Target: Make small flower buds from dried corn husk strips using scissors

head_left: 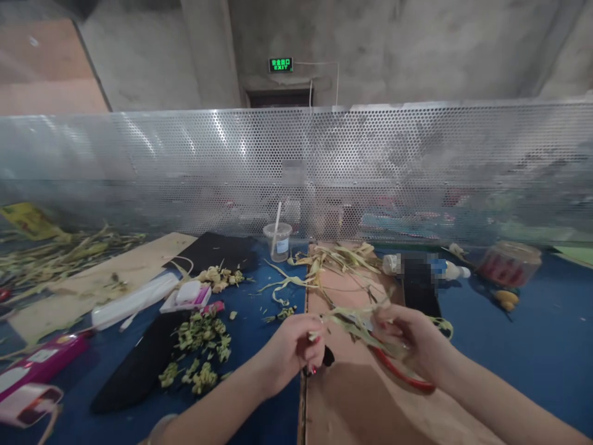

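Observation:
My left hand (291, 352) is closed in a pinch on one end of a pale green leaf strip (345, 321) and also has a small dark object under its fingers. My right hand (410, 346) is closed on red-handled scissors (401, 374), whose blades meet the strip above a brown board (365, 402). Both hands hover just over the board's near part.
Cut green pieces (199, 352) lie on a black mat (139, 364) at left. A plastic cup with a straw (278, 240), dry husk strips (333, 259), a bottle (426, 267), a pink case (41, 361) and a perforated metal screen (296, 167) surround the blue table (523, 334).

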A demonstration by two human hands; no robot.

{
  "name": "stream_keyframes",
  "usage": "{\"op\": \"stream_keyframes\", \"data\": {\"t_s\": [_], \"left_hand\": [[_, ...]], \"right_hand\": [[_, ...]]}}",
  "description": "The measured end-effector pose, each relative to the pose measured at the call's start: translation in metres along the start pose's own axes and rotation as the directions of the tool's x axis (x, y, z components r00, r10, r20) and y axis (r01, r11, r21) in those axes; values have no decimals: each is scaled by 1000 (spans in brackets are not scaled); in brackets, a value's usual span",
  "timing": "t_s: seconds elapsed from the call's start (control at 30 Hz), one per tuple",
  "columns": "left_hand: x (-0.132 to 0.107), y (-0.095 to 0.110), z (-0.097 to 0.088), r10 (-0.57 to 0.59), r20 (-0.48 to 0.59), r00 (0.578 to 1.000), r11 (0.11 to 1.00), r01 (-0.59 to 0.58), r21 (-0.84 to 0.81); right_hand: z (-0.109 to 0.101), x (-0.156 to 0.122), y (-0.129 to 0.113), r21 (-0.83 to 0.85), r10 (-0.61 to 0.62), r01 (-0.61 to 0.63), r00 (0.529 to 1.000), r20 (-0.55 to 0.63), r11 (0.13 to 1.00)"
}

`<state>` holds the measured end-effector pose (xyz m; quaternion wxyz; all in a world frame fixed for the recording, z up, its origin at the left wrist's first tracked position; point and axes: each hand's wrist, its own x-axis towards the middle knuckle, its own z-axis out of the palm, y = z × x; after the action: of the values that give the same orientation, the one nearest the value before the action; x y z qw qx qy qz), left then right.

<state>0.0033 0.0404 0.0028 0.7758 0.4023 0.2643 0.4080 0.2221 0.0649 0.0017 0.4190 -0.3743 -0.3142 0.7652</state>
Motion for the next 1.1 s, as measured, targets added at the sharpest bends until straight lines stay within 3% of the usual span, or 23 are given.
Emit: {"op": "stream_keyframes", "data": {"t_s": [0.2, 0.37, 0.57, 0.73, 0.9, 1.1], "left_hand": [[1, 20, -13, 177, -90, 980, 915, -197, -352], [0, 34, -21, 218, -165, 962, 850, -270, -453], [-6, 42, -16, 290, -218, 932, 806, -361, -469], [-6, 48, -17, 331, -301, 894, 758, -442, -479], [-5, 49, -24, 303, -405, 863, 729, -484, -485], [-9, 64, -26, 419, -471, 776, 709, -604, -364]], "right_hand": [[-30, 9, -43, 183, -102, 96, 994, 26, 978], [-39, 5, -62, 273, -244, 252, 968, -63, 928], [-35, -12, -79, 269, -448, 479, 878, -169, 836], [-36, -21, -91, 257, -596, 641, 767, -239, 723], [-37, -17, -83, 262, -566, 623, 781, -264, 737], [-29, -44, -100, 226, -676, 752, 657, -333, 619]]}}
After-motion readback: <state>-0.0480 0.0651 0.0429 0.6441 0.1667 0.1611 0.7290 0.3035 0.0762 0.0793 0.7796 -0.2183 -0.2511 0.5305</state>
